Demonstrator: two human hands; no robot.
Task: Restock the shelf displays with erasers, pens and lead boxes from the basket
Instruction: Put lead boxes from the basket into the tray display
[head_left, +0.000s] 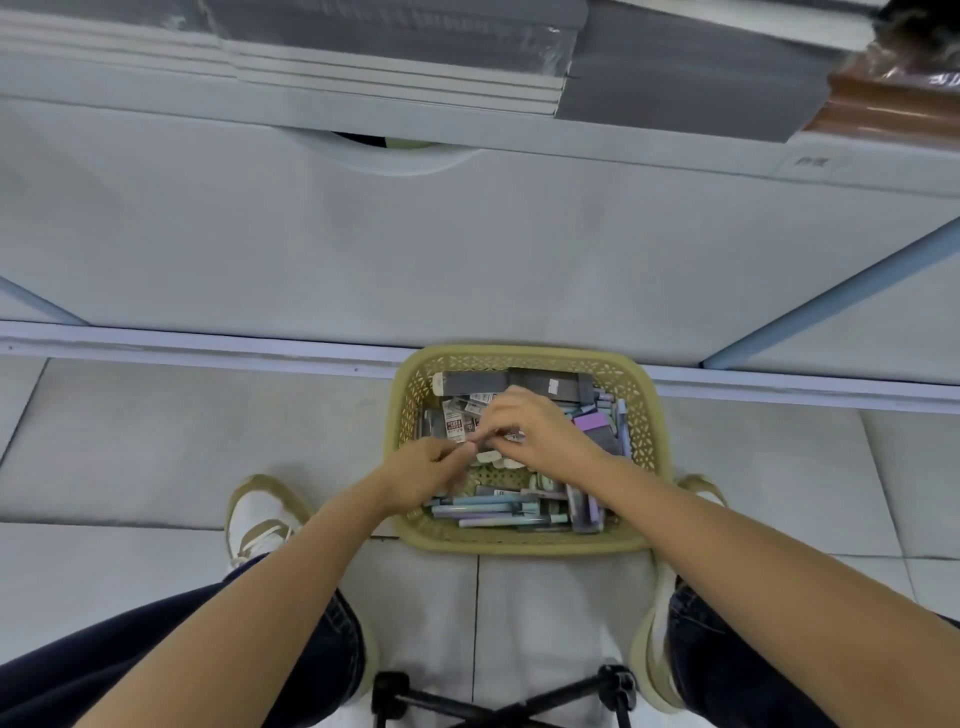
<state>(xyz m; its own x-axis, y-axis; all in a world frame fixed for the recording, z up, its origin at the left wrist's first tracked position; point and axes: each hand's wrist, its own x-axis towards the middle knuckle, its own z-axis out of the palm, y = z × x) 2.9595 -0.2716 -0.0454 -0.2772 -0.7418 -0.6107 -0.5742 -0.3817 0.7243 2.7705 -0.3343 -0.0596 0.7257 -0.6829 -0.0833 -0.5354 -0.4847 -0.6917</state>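
A tan plastic basket (524, 543) sits on the tiled floor in front of me. It holds pastel pens (488, 512), white erasers (488, 458), small lead boxes (457, 423) and dark flat packs (550, 385). Both my hands are inside it. My left hand (423, 475) has its fingers curled, pinching a small item at the fingertips. My right hand (540, 431) reaches in from the right, fingers bent over the lead boxes and meeting the left fingertips. What exactly each hand holds is hidden by the fingers.
A white shelf unit front (467, 244) rises just behind the basket, with stacked grey and white sheets (395, 62) on the shelf above. My shoes (260, 519) flank the basket. Black tripod legs (498, 701) stand between my legs.
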